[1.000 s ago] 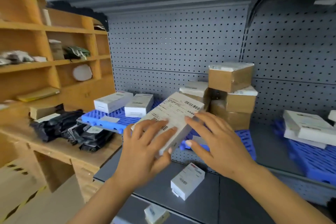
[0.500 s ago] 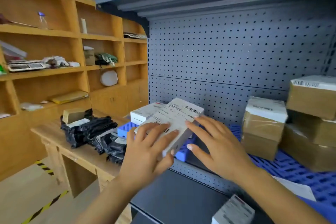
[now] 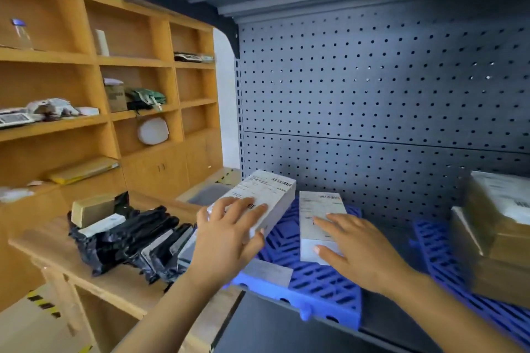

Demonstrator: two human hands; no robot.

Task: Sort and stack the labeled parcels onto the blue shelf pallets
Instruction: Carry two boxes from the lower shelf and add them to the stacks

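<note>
My left hand (image 3: 229,235) grips a white labelled parcel (image 3: 262,195), fingers on top and thumb at its near edge. The parcel is tilted and sits over the left part of a blue pallet (image 3: 315,284) on the dark metal shelf. A second white labelled parcel (image 3: 317,209) lies flat on that pallet just to the right. My right hand (image 3: 355,246) rests on it with fingers spread straight across its top and the thumb by its near end.
Brown cardboard parcels (image 3: 499,241) are stacked at the right on another blue pallet (image 3: 436,255). A flat white sheet (image 3: 266,271) lies at the first pallet's front. Black bagged parcels (image 3: 129,238) crowd the wooden table (image 3: 51,243) to the left. Pegboard (image 3: 372,109) backs the shelf.
The view has swung left. My right hand let go of the carried parcel and now lies on the parcel on the pallet. My left hand alone brought its parcel over the pallet.
</note>
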